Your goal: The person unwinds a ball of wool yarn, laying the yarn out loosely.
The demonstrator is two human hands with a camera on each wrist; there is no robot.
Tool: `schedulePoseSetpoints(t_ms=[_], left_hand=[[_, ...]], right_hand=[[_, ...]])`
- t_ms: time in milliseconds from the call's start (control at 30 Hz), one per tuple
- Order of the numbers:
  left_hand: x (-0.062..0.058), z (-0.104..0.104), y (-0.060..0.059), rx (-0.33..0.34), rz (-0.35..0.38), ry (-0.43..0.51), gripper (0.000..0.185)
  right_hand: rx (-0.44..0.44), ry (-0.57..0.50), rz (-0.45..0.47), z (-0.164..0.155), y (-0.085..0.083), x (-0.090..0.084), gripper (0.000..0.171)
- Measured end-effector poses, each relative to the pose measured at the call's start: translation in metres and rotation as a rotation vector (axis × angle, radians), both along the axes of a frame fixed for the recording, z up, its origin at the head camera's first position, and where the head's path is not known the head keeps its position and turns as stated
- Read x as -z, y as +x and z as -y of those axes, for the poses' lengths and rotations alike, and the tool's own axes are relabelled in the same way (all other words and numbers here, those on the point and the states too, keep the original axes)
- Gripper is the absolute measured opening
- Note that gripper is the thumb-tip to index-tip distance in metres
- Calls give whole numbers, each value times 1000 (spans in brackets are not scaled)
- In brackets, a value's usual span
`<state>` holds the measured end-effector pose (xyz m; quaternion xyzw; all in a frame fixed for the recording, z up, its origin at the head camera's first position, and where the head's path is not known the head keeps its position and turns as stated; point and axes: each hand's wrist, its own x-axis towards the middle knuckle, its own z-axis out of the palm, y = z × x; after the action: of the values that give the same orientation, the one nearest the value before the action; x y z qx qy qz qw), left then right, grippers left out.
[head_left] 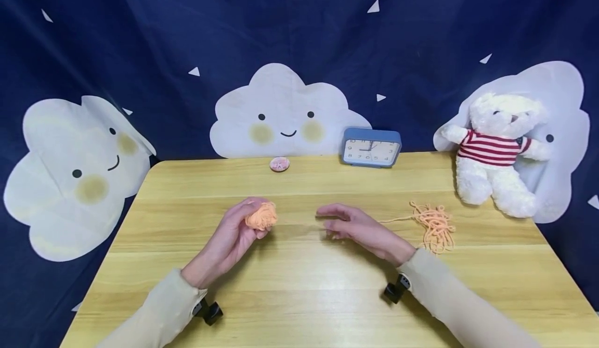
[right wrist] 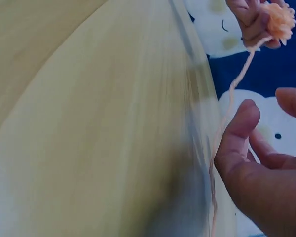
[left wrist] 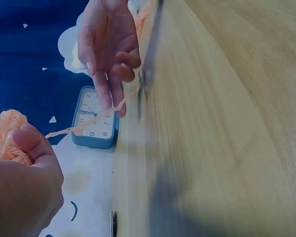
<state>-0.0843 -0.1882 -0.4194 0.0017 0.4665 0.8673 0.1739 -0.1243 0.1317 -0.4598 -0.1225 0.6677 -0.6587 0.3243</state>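
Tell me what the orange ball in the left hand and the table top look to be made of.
Orange ball: likely soft matte yarn; wound fuzzy strands, one trailing toward the right hand. Table top: pale wood or wood-look laminate, slightly glossy; grain lines and soft reflections show.

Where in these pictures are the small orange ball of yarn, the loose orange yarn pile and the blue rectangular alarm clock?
small orange ball of yarn [head_left: 262, 216], head view, middle of the ball.
loose orange yarn pile [head_left: 436, 224], head view, centre of the tangle.
blue rectangular alarm clock [head_left: 371, 150], head view, white dial.
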Motion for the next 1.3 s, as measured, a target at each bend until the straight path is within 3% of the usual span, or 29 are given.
schedulePoseSetpoints(t_ms=[167,367,700,900,1133,1300], left_hand=[[-1,-4,-1,4,9,-2,25],[-2,-9,-3,-2,28,-7,24],[4,-7,-3,-63,34,-110,20],[8,-6,-4,-150,22,-195,28],[11,-4,-4,-248,33,-179,30],[10,1,-2,-256,33,-175,36]], right_hand=[[-86,-53,36,21,-3,0,60],[-130,-42,59,26,-3,-3,43],[82,-43,-51,2,0,-21,22],[234,-135,-103,-22,7,-33,12],[315,-146,-141,-53,24,-33,13],[382,-190,-135,-76,33,-31,15]])
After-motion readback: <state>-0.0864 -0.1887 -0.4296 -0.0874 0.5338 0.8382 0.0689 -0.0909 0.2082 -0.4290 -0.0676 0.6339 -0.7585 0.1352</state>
